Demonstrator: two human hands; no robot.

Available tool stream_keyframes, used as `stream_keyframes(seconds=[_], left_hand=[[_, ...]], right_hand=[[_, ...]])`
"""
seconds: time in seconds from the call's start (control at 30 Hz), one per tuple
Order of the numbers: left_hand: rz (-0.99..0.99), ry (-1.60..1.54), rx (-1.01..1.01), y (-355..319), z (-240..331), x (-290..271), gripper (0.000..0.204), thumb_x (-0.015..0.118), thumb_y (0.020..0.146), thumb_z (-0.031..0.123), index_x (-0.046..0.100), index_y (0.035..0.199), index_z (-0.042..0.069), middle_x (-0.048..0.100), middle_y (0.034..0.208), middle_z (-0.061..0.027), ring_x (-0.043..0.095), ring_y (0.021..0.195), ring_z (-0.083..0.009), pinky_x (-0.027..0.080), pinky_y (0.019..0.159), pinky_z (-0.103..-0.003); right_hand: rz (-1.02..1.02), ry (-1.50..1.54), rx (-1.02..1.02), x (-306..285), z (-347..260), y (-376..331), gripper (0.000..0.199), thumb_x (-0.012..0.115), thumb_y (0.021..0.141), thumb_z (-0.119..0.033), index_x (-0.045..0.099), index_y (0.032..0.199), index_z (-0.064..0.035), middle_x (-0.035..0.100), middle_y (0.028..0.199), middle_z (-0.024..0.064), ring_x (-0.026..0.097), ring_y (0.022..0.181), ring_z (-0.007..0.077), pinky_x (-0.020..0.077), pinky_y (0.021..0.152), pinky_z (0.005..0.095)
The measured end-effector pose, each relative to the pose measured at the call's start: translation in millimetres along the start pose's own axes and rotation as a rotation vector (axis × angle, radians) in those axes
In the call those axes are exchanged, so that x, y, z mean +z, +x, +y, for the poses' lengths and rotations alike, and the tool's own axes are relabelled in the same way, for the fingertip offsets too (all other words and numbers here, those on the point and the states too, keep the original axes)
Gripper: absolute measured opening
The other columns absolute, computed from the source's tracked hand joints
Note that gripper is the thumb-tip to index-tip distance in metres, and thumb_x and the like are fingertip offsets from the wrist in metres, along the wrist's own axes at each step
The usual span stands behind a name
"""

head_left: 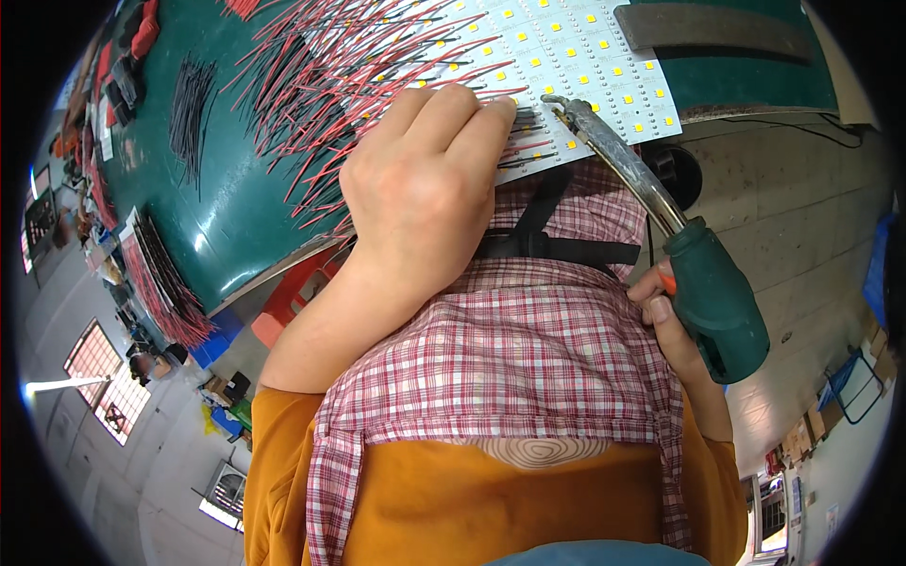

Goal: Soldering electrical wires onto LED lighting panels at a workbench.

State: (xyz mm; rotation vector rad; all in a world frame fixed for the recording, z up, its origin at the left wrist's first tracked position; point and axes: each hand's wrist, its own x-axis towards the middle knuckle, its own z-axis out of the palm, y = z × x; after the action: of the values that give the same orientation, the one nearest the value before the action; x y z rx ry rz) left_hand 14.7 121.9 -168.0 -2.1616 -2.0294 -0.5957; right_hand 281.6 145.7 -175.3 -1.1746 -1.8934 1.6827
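A loose bundle of black wires (pixel 192 111) is lying on the green table (pixel 226 217) at far left, apart from the hands; next, a spread of red and black wires (pixel 321 85) is fanning out beneath the left hand (pixel 420 184), which is pressing down with curled fingers on the wire ends at the near edge of the white LED strip panel (pixel 566 57); whether it is pinching a wire I cannot tell; to the right, the soldering iron (pixel 651 208) is touching its tip to the panel edge, the right hand (pixel 675 321) wrapping closed around its green handle.
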Motion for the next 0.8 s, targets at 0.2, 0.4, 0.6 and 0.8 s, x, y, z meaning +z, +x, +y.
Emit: stream_keyframes(seconds=[0.2,0.4,0.6,0.8], left_hand=[[-0.017,0.06,-0.008,3,3,1,0.021,0.063,0.064,0.007,0.068,0.084,0.008,0.056,0.074,-0.0011,0.056,0.067,-0.0175,0.046,0.052,-0.029],[-0.036,0.1,-0.018,4,6,0,0.02,0.063,0.064,0.007,0.067,0.083,0.007,0.057,0.074,-0.0013,0.057,0.068,-0.0171,0.046,0.051,-0.028],[-0.029,0.095,0.004,3,6,0,0.02,0.063,0.064,0.007,0.066,0.084,0.007,0.057,0.076,-0.0017,0.057,0.068,-0.0173,0.046,0.05,-0.028],[-0.126,0.067,-0.069,7,7,-6,0.021,0.063,0.064,0.006,0.066,0.085,0.006,0.057,0.077,-0.002,0.057,0.069,-0.0183,0.047,0.053,-0.029]], right_hand=[[-0.083,-0.174,-0.008,-4,-5,4,0.013,0.064,0.076,-0.002,0.064,0.089,-0.005,0.068,0.078,0.0026,0.065,0.073,0.0148,0.0515,0.068,0.0272],[-0.044,0.016,0.121,-4,-1,2,0.015,0.063,0.078,-0.002,0.062,0.094,-0.0039,0.068,0.076,0.0025,0.066,0.072,0.0137,0.0517,0.068,0.0252],[0.01,0.305,0.135,0,-6,-1,0.013,0.059,0.081,0.001,0.06,0.094,-0.0004,0.065,0.077,0.006,0.062,0.07,0.0134,0.0498,0.064,0.0252],[-0.052,0.241,0.097,-2,-5,8,0.007,0.057,0.082,0.002,0.062,0.086,-0.0018,0.064,0.08,0.0061,0.061,0.071,0.0142,0.0494,0.064,0.0261]])
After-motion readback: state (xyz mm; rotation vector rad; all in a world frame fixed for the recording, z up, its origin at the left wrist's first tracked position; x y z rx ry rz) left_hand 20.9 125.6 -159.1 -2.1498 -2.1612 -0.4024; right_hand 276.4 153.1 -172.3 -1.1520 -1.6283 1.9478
